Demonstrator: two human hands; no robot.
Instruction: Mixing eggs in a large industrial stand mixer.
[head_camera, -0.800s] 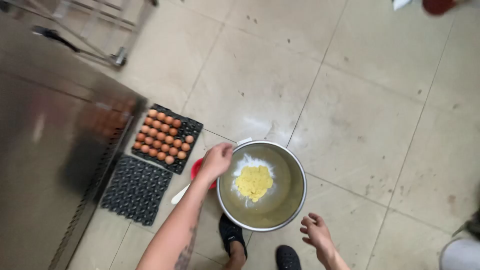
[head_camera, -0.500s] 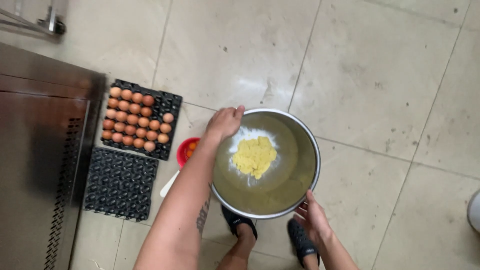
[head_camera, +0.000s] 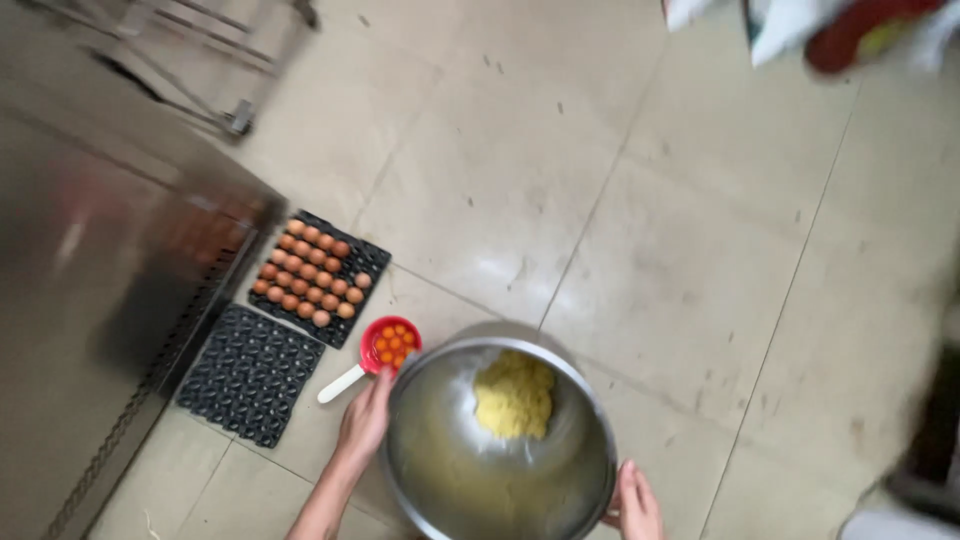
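A large steel bowl (head_camera: 440, 470) with a yellow crumbly mass (head_camera: 513, 396) inside is held above the tiled floor. My left hand (head_camera: 365, 420) grips its left rim. My right hand (head_camera: 632, 505) holds the lower right rim. Just left of the bowl, on the floor, lies a red scoop (head_camera: 390, 344) with a white handle, holding several egg yolks.
A black tray of brown eggs (head_camera: 310, 275) lies on the floor, with an empty black egg tray (head_camera: 250, 375) beside it. A steel cabinet (head_camera: 90, 300) fills the left side. Wheeled metal legs (head_camera: 235, 120) stand at top left. Bags (head_camera: 800, 25) are at top right.
My left hand has shifted from the bowl's top rim to its left rim. The bowl now sits lower in view, uncovering the red scoop of yolks. The view has swung.
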